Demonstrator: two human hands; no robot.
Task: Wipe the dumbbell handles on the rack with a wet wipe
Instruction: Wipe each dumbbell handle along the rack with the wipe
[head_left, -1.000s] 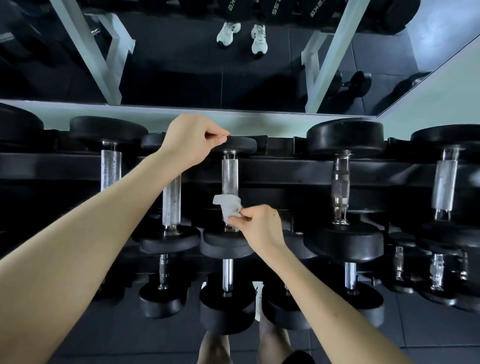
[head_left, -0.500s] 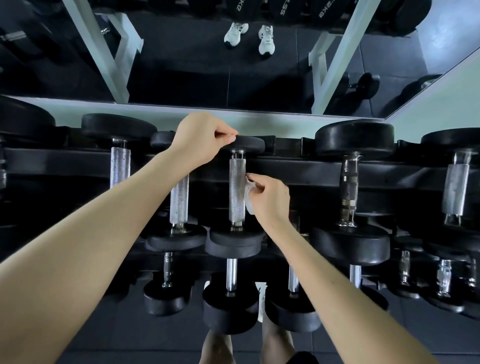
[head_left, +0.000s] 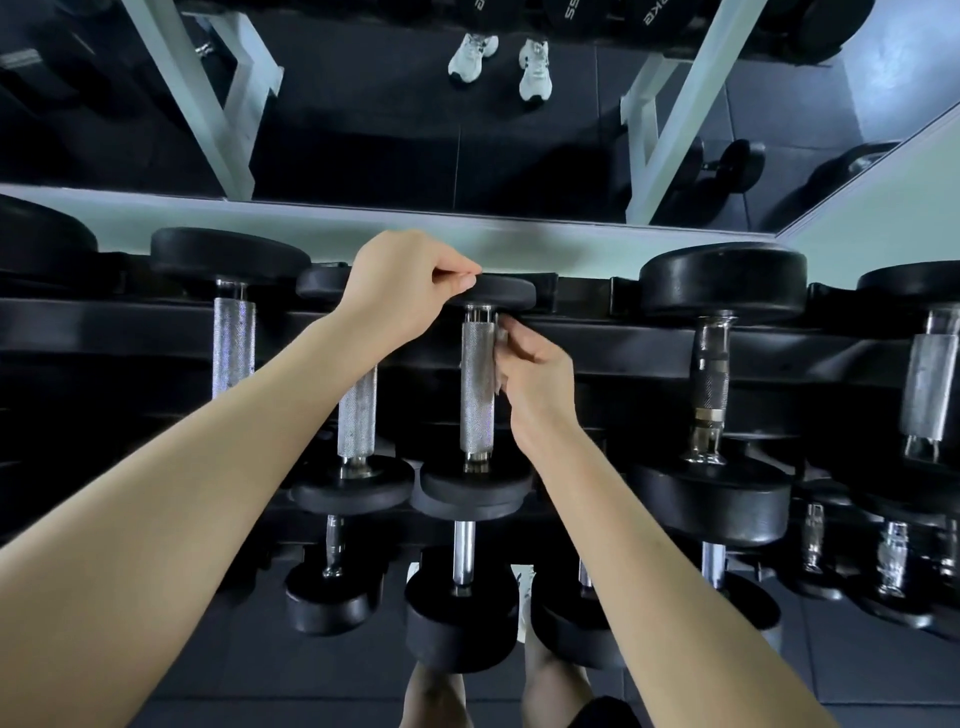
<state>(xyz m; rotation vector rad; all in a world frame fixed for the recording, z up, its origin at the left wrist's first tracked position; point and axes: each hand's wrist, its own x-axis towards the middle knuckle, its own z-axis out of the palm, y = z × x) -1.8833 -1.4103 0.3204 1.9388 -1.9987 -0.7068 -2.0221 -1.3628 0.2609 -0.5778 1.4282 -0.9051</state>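
A small dumbbell with a knurled silver handle (head_left: 477, 387) lies on the top tier of the black rack (head_left: 623, 345), its far black head (head_left: 501, 293) toward the mirror. My left hand (head_left: 402, 288) grips the left edge of that far head with curled fingers. My right hand (head_left: 535, 374) presses a wet wipe (head_left: 501, 332) against the right side of the handle near its far end; only a sliver of the wipe shows past my fingers.
More dumbbells fill the top tier: a small one (head_left: 357, 415) to the left, a larger one (head_left: 234, 343) beyond it, a big one (head_left: 714, 384) to the right. Lower tiers hold smaller dumbbells (head_left: 464, 566). A mirror (head_left: 467, 130) runs behind the rack.
My right hand slid the wipe from the near end of the handle up along its right side to the far end. My left hand stayed on the far head.
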